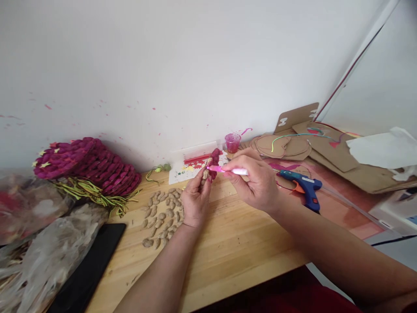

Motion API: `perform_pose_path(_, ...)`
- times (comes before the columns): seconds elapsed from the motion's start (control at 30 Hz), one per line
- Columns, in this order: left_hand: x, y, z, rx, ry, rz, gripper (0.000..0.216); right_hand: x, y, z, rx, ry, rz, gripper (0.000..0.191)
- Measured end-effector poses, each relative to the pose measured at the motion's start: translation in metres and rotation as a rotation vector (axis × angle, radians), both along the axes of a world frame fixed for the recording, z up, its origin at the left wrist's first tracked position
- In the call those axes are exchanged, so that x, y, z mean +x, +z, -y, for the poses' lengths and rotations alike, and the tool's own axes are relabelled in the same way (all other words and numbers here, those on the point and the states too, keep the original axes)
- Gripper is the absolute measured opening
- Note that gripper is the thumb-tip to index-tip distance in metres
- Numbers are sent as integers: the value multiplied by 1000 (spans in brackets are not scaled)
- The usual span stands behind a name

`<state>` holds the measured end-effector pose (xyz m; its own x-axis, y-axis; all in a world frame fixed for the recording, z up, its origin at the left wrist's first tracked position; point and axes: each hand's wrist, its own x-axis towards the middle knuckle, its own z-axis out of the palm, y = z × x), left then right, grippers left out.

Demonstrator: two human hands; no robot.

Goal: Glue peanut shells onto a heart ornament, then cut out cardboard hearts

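My left hand (196,203) is closed around a peanut-covered piece (215,158), raised above the wooden table. Part of that piece is magenta; the side nearest me shows bare tan shells. My right hand (256,184) pinches a white-handled paintbrush (239,171) whose front end is stained pink. The brush tip touches the bare shells, close to the left fingers. Loose peanuts (163,213) are spread on the table to the left of my left hand. Behind my hands, against the wall, stands a small clear cup (232,143) of magenta paint.
A stack of magenta peanut-covered pieces (94,161) with green strings leans at left, beside plastic bags (61,243) and a black flat object (94,269). Cut stars lie on white paper (177,176). Right are a blue glue gun (304,187) and cardboard cutouts (293,148).
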<state>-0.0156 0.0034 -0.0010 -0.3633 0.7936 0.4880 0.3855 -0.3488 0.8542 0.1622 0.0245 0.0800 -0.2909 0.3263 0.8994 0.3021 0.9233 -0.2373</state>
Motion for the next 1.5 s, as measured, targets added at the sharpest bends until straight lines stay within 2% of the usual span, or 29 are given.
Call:
perform_pose_path(0.2, 0, 1, 0, -12, 10, -13, 38, 2, 0, -1, 12, -20, -4, 7)
perform_pose_path(0.37, -2, -5, -3, 9, 15, -20, 40, 4, 4, -2, 14, -26, -59, 8)
perform_pose_path(0.5, -4, -8, -4, 13, 28, -77, 40, 2, 2, -2, 29, -12, -17, 8)
perform_pose_path(0.77, -2, -3, -2, 37, 23, -125, 40, 4, 3, -4, 40, -33, -46, 7)
perform_pose_path(1.07, -6, -9, -4, 93, 55, -237, 40, 1, 0, -2, 47, -13, -8, 7)
perform_pose_path(1.27, -9, -8, -4, 152, 24, -300, 41, 5, 4, -4, 74, -70, -43, 10)
perform_pose_path(1.5, -10, -5, -5, 168, 44, -348, 41, 4, 4, -2, 73, -51, -5, 10)
